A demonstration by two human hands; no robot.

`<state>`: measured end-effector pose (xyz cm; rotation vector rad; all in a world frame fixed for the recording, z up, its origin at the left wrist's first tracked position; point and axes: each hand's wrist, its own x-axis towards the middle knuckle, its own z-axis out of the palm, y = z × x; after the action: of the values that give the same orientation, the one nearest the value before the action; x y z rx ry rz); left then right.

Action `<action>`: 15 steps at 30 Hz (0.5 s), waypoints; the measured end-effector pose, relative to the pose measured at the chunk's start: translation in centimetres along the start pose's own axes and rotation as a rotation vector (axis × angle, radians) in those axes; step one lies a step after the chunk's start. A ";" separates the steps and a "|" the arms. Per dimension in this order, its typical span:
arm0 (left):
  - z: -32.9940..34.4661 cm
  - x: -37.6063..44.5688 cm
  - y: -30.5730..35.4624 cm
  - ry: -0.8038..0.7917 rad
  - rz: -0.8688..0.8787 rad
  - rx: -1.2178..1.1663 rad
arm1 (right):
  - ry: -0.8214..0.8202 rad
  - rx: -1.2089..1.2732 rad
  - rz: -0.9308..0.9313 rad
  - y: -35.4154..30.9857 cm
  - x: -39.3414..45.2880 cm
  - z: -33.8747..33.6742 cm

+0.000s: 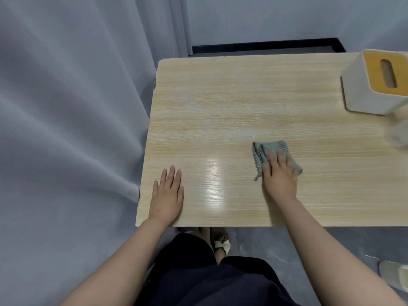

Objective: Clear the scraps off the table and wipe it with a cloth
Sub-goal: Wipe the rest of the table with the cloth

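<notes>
A light wooden table fills the middle of the view. A folded grey-green cloth lies on it right of centre. My right hand presses flat on the near part of the cloth, fingers straight. My left hand rests flat on the table near its front left corner, fingers straight and together, holding nothing. No scraps show on the tabletop.
A white tissue box with a yellow-brown lid stands at the table's far right. A blurred pale object sits at the right edge. A grey curtain hangs close on the left. A pale object lies on the floor, lower right.
</notes>
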<state>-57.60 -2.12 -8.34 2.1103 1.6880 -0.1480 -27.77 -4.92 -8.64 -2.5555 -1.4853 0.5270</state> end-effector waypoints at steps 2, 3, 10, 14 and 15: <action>0.4 -0.9 -0.1 -0.006 -0.003 0.006 | 0.015 -0.025 0.067 -0.6 -0.9 0.6; 0.5 -1.4 -0.2 -0.007 -0.007 0.006 | 0.025 -0.042 0.025 -1.7 -1.6 1.2; 1.3 -3.7 -0.7 -0.002 0.002 0.018 | -0.299 -0.172 -0.776 -9.5 -7.4 5.1; 1.6 -3.8 -0.8 -0.004 0.000 0.020 | -0.175 -0.093 -0.508 -5.3 -5.2 3.0; 1.6 -3.7 -0.8 -0.003 -0.002 0.016 | -0.131 -0.067 -0.397 -3.4 -4.6 2.2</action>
<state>-58.98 -6.02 -8.73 2.1185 1.6930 -0.1663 -33.41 -7.31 -8.65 -2.2152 -2.0197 0.6005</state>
